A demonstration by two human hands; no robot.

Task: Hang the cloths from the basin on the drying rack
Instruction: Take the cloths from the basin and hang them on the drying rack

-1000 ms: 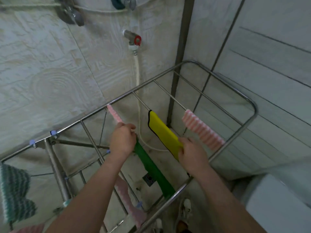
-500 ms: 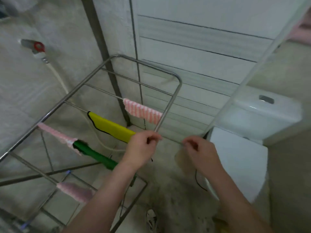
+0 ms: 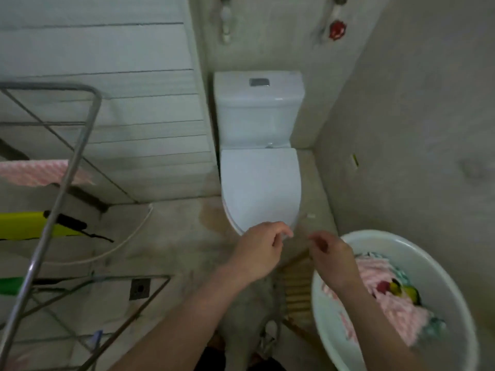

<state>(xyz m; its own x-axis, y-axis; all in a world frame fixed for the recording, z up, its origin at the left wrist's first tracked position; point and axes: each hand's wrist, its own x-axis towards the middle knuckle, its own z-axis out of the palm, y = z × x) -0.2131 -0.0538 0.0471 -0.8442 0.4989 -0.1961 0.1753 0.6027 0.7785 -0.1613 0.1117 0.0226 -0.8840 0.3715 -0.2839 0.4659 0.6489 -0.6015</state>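
While both hands hang loosely curled and empty, cloths lie heaped in the basin, just below-right of right hand; drying rack stands well left of left hand. Next: pinch one cloth's edge, lift it singly.

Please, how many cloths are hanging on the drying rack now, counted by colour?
Pink cloth: 1
Yellow cloth: 1
Green cloth: 1
Total: 3 clearly visible on the drying rack
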